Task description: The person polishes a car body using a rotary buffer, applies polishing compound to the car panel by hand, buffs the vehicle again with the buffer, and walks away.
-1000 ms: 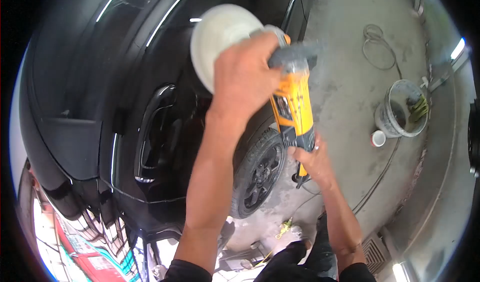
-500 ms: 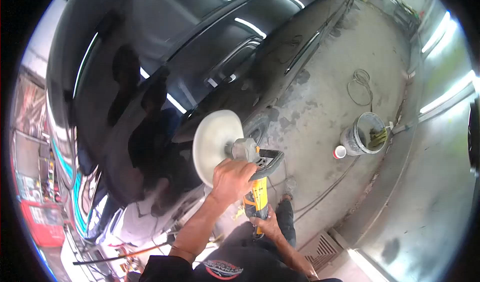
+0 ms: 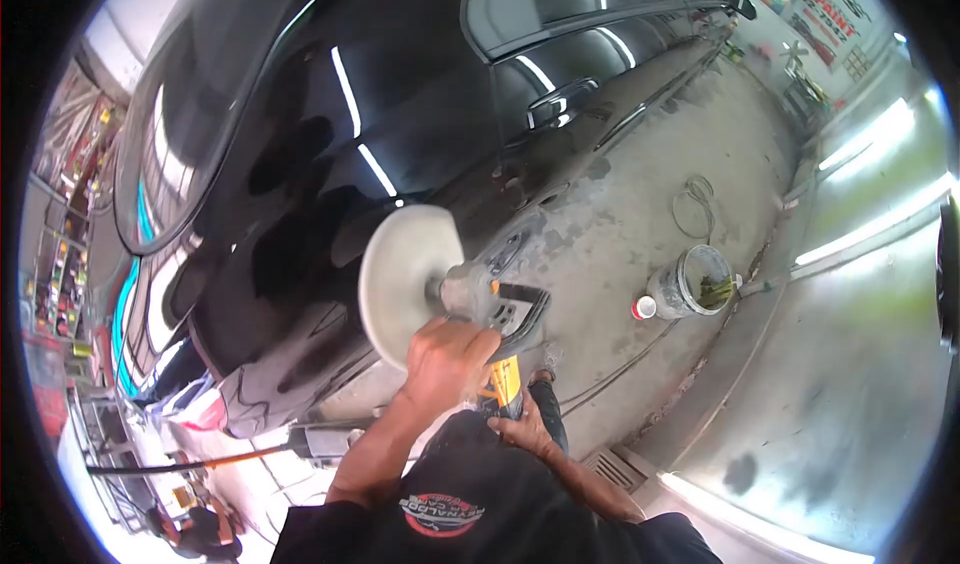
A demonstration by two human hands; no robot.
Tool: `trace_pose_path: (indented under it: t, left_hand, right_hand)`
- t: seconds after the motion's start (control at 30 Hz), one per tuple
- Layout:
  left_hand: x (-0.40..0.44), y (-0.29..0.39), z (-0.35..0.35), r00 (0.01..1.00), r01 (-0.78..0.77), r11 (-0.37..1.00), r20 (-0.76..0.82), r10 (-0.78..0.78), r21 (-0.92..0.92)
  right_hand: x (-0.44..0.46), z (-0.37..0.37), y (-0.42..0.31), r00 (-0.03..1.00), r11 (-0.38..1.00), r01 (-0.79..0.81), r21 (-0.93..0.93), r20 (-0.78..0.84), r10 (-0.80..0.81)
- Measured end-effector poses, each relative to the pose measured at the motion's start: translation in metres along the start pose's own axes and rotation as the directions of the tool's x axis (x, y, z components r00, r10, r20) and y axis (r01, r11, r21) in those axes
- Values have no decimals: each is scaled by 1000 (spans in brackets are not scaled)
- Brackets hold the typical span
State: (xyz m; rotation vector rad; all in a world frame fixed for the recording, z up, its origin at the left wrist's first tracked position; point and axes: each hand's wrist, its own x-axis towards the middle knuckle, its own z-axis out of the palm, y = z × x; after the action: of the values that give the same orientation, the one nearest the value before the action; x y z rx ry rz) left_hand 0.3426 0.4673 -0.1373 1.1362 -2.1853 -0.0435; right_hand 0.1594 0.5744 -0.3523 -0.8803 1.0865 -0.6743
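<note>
Both my hands hold a yellow and grey car polisher [image 3: 503,379] with a wide, pale round pad [image 3: 398,289]. My left hand [image 3: 450,359] is wrapped round the front of the tool, by its black handle and close behind the pad. Lower down, my right hand [image 3: 525,431] grips the rear of the yellow body. The pad is at the side of a glossy black car [image 3: 300,264]; whether it touches the panel I cannot tell. Ceiling lights reflect as white streaks in the paint.
On the concrete floor to the right stand a grey bucket [image 3: 690,284] with something greenish in it and a small red and white container [image 3: 644,308]. A coiled hose [image 3: 692,207] lies beyond. A metallic wall [image 3: 810,364] runs along the right. Cluttered shelves [image 3: 75,234] are at far left.
My view has turned, so more of the car's window and door handle shows. The polisher and both hands appear slightly further left and higher. My grip on the polisher is unchanged.
</note>
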Motion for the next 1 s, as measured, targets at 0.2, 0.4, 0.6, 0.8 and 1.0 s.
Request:
trace_pose_path:
  t: [0.2,0.4,0.6,0.8,1.0]
  left_hand:
    - [27,-1,-19,996,-71,997,-62,70,-7]
    - [79,-19,-9,988,-125,990,-102,118,-67]
    - [86,-20,-18,980,-99,992,-183,83,-84]
    - [-4,-13,-64,962,26,998,-271,-40,-54]
    - [-125,9,-133,890,191,971,-442,-109,146]
  right_hand:
    - [-1,11,-22,962,975,199,-93,-170,-213]
    - [-1,20,-82,943,972,232,40,-254,-215]
    - [1,-4,-90,898,969,229,-97,-364,-248]
    - [-29,24,-109,945,939,296,-175,-91,-315]
    - [-26,53,-101,954,704,298,-644,198,-223]
